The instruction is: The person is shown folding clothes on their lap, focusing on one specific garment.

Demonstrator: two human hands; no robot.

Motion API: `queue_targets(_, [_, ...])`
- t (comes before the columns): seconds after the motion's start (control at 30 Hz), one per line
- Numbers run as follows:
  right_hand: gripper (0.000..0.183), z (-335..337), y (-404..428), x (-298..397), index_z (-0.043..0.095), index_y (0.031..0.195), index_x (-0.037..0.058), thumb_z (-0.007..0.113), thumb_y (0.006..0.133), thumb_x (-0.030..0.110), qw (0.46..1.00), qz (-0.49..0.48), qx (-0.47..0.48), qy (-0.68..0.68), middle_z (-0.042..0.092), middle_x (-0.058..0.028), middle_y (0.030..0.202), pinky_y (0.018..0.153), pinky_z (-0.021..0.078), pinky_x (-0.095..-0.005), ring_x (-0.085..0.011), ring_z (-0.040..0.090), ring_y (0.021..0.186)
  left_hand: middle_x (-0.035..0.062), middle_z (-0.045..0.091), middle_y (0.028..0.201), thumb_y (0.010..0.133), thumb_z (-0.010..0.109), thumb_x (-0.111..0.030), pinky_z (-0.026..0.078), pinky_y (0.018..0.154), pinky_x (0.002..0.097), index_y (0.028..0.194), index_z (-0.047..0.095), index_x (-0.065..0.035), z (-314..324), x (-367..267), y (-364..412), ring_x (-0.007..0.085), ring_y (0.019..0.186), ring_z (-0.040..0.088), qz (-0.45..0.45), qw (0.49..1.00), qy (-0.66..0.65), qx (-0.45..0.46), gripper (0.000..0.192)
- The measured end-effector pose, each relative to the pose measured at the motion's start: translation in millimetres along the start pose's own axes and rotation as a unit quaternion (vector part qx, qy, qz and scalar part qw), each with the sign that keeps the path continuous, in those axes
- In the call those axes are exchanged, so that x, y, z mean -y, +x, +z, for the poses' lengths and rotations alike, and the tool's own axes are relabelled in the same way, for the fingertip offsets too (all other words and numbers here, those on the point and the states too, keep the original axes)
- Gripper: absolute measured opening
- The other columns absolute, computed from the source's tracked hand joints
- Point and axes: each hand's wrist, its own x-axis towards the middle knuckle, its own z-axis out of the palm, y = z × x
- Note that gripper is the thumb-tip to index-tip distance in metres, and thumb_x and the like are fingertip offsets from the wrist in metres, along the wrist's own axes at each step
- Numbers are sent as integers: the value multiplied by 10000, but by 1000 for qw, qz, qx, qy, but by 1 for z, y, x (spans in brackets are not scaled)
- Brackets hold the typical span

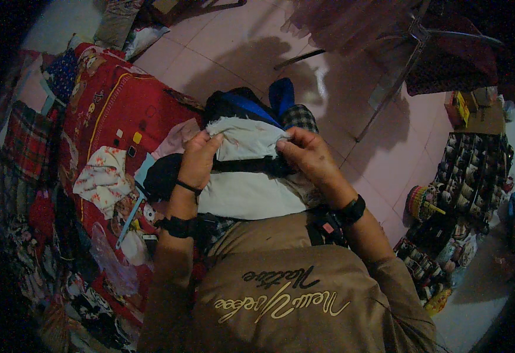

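A piece of white cloth (248, 137) with frayed edges and a few faint reddish marks is stretched between my two hands above my lap. My left hand (200, 156) pinches its left edge between thumb and fingers. At the opposite edge, the thumb and fingers of my right hand (303, 152) grip a corner. Just below it runs a black fabric band (248, 165), and a larger white fabric (253, 196) lies across my lap. Black and blue fabric (250, 103) and a dark checked fabric (300, 118) show beyond the held cloth.
To the left, a red printed cover (129, 101) bears a patterned white cloth (103, 178), a light-blue strip (129, 216) and a phone (150, 238). Rows of thread spools (464, 176) and a woven basket (419, 202) are on the right. A metal stand (392, 92) rises from the tiled floor (213, 39).
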Motion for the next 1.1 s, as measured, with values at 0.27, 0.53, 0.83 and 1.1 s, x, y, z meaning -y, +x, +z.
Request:
queue_targets(0.27, [54, 1, 7, 11, 492, 869, 114, 505, 909, 149, 997, -26, 13, 72, 618, -35, 784, 427, 345, -180, -59, 494, 541, 49, 597, 1025, 898, 513, -164, 411, 855, 259, 1075, 555, 13, 2, -2, -1, 120, 930, 541, -4, 1000, 13, 0, 254])
queue_targets(0.53, [108, -4, 8, 9, 486, 876, 101, 497, 921, 198, 985, 25, -1, 173, 635, -65, 856, 530, 439, -217, -78, 512, 581, 52, 598, 1012, 888, 518, -153, 408, 852, 261, 1047, 561, 10, -6, 7, 4, 120, 922, 540, -13, 1000, -12, 3, 232])
queue_targets(0.83, [64, -3, 2, 1, 484, 913, 123, 498, 921, 185, 985, -14, -12, 169, 617, -31, 839, 475, 380, -174, -49, 534, 612, 50, 610, 999, 839, 531, -94, 420, 831, 279, 1026, 586, 2, 14, -43, -14, 134, 930, 545, 85, 983, 160, -30, 217])
queue_targets(1.1, [204, -13, 6, 0, 553, 1011, 65, 601, 844, 171, 971, -178, -38, -157, 596, -30, 931, 792, 457, -318, -184, 564, 871, 89, 577, 869, 563, 520, 35, 437, 766, 353, 739, 580, -43, 1, -48, -42, 299, 866, 530, 344, 793, 492, 104, 202])
